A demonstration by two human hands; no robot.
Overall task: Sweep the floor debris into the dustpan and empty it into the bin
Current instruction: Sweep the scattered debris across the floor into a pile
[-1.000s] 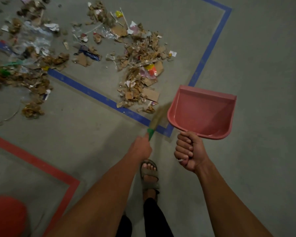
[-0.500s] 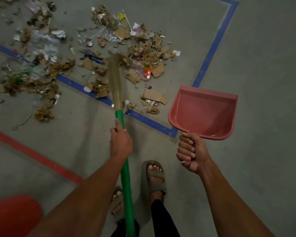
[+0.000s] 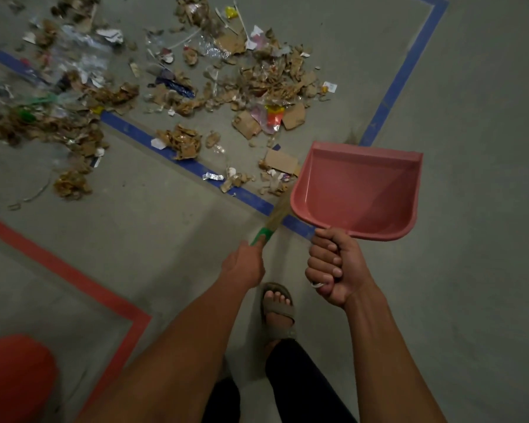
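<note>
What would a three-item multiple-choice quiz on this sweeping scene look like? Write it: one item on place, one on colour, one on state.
1. Where is the dustpan relative to the broom?
A. To its right
B. To its left
C. Lying under the person's foot

2. What colour is the tape line that passes under the scattered debris?
A. Yellow
B. Blue
C. White

3. What is inside the dustpan?
A. A heap of cardboard
B. Water
C. No debris

Answers:
1. A: the right hand holds the pan, while the left hand grips the broom beside it.
2. B: the line among the scraps is blue; the red one lies nearer the person.
3. C: its pink inner surface shows bare.
</note>
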